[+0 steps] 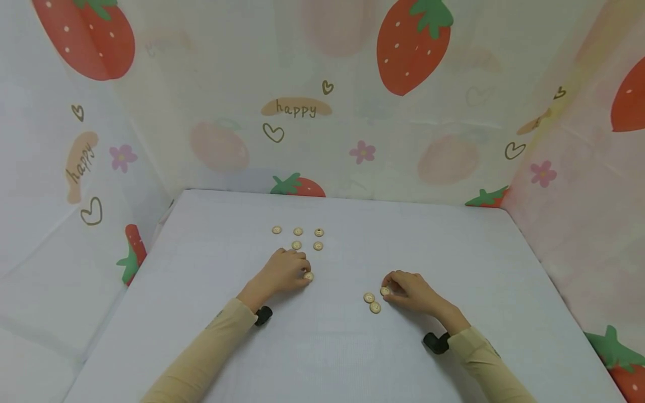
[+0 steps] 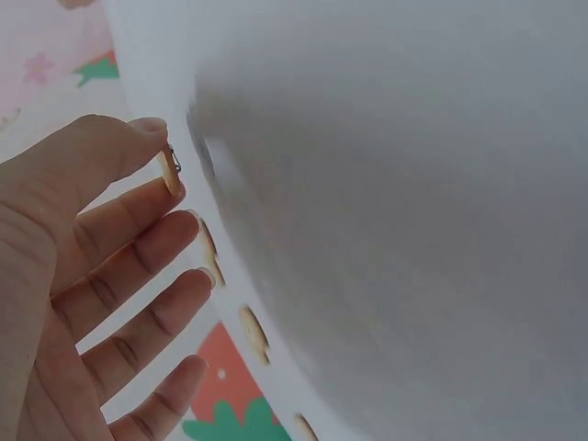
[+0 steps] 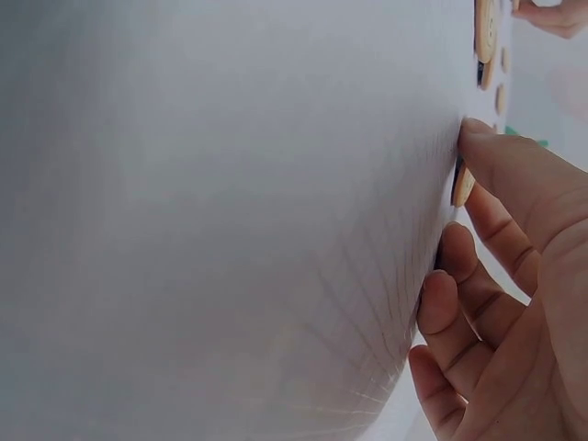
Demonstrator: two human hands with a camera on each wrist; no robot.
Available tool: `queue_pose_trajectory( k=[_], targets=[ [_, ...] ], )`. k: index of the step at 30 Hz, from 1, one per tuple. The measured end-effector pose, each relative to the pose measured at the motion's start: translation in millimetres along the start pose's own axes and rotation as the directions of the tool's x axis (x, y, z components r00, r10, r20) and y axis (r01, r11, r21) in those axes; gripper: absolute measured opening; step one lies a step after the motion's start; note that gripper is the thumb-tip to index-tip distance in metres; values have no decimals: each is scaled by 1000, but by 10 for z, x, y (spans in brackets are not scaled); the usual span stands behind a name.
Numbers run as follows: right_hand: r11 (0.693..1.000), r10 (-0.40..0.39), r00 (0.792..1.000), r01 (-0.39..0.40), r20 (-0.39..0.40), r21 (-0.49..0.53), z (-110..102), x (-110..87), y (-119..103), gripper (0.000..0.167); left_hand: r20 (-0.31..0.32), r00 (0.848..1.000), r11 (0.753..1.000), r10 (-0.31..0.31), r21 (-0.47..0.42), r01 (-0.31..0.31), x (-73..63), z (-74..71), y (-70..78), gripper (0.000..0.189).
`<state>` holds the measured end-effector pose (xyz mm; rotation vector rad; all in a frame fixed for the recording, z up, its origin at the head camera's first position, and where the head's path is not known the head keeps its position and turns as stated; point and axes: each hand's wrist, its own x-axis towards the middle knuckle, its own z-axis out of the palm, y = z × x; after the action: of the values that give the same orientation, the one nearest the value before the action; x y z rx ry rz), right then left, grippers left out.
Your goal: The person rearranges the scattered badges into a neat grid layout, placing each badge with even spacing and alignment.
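Note:
My left hand is over the middle of the table, pinching a small round pale-wood disc between thumb and index finger. In the left wrist view this disc is tilted nearly edge-on, with a thin dark wire-like detail on one side, while the other fingers spread loosely. My right hand has thumb and index finger around another disc, low at the tabletop. That disc shows partly behind the thumb in the right wrist view. Just left of it lie two similar discs, one behind the other.
Beyond my left hand several discs lie in two rows, three in the back row and two in the front row. A white cloth covers the table. Strawberry-printed curtains stand along its back and sides.

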<state>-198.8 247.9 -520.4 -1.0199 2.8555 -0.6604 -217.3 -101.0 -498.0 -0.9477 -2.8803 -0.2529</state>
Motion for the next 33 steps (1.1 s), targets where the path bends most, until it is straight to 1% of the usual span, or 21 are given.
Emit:
queue_pose_trajectory(
  k=[4,8,14,21,24,29,33],
  targets=[
    [1000,6,1000,-6,1,2,3,-1,3,19,-3,1000,999,-26,24,26,-30,-17,-83,13],
    [1000,-12,1000,12,-13,1,17,-4,10,19,-7,999,999,-39,31,39,-61,-49,-153,13],
    [999,-37,999,37,-40,-3,22,-8,1,19,11,998,997,-63,41,63,-99,-102,-235,15],
    [1000,-9,1000,9,-21,-5,3,-5,-16,19,12,996,996,-83,31,83,-138,-139,-327,15],
    [1000,-4,1000,4,-14,-2,-1,-3,-16,19,7,996,995,-94,36,94,-150,-134,-382,16],
    [1000,8,1000,-8,-2,2,1,-2,-5,19,18,993,992,-116,50,115,-157,-115,-492,17],
    [1000,23,1000,-23,3,9,11,2,4,19,5,992,991,-123,50,123,-158,-131,-568,17]
  ],
)
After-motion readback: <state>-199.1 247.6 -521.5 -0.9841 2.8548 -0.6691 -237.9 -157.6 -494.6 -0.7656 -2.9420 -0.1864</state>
